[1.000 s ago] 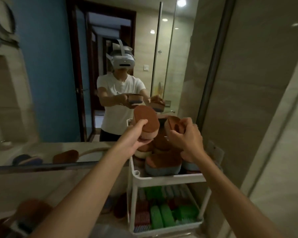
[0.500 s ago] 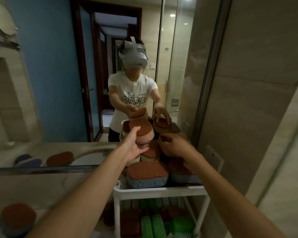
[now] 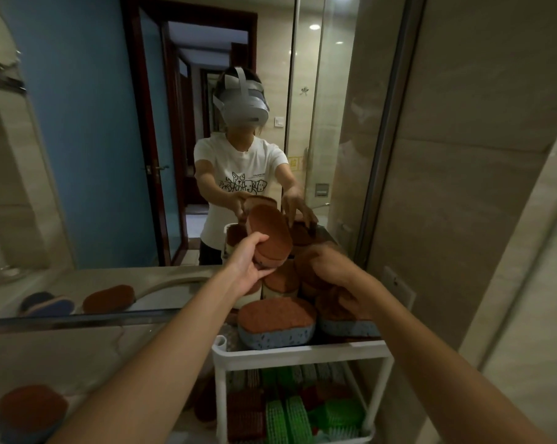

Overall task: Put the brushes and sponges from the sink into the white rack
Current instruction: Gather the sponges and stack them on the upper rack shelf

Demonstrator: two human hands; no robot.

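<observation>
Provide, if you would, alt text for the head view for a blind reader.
A person's left hand holds an oval brown-topped sponge above a pile of brown-and-blue sponges on the top shelf of a white rack, while the right hand reaches onto the pile. Green and red brushes fill the lower shelf; a wall mirror reflects the person.

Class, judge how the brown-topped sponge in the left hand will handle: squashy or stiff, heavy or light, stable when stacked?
Probably light: the left hand holds the sponge tilted by one end. Likely squashy, given its porous side. It may slide off, since the pile in the white rack is heaped.
</observation>
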